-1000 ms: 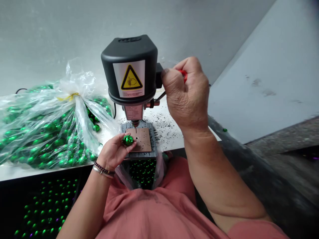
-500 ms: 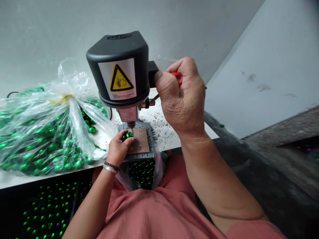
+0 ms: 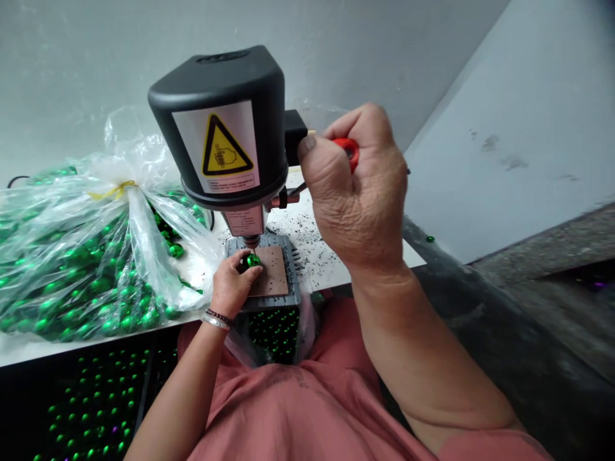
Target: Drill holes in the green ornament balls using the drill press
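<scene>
- Left hand (image 3: 229,285): green ball (image 3: 250,262) pinched between thumb and fingers, over the brown board (image 3: 273,272), right under the drill bit (image 3: 254,250). Bit-to-ball contact: can't tell.
- Right hand (image 3: 360,192): clenched round the red knob (image 3: 350,153).
- Risk: round, shiny ball could spin or skid if the pinch is loose or the bit lands off-centre.
- Fingertips sit close to the bit; a slip could cut them.
</scene>
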### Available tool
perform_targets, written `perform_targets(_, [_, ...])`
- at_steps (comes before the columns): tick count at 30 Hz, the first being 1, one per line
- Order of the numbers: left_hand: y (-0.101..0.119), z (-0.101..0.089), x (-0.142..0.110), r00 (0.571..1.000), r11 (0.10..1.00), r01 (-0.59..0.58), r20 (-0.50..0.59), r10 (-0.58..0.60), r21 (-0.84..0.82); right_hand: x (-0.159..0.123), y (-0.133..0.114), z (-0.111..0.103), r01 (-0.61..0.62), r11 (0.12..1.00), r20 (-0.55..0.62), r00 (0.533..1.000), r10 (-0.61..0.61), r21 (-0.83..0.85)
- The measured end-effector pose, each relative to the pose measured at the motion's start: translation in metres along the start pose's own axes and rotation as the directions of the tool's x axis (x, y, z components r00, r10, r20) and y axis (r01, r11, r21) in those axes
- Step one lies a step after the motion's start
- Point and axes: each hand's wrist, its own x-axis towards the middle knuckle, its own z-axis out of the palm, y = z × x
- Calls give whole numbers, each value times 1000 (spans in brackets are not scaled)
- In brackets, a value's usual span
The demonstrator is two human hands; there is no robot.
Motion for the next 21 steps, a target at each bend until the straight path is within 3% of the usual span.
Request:
perform_targets(12, [-3, -4, 4, 996, 1000, -23, 85, 23, 5, -2, -1, -1, -3, 1000, -7, 1000, 3, 2])
perform_targets(17, [-2, -11, -1, 985, 990, -100, 151, 84, 98, -2, -1, -1, -4, 1000, 16, 1000, 4, -5])
perform_targets(21, [-4, -12, -2, 992, 1000, 1, 128, 0, -8, -3, -2, -2, -1, 1000, 21, 1000, 1, 10])
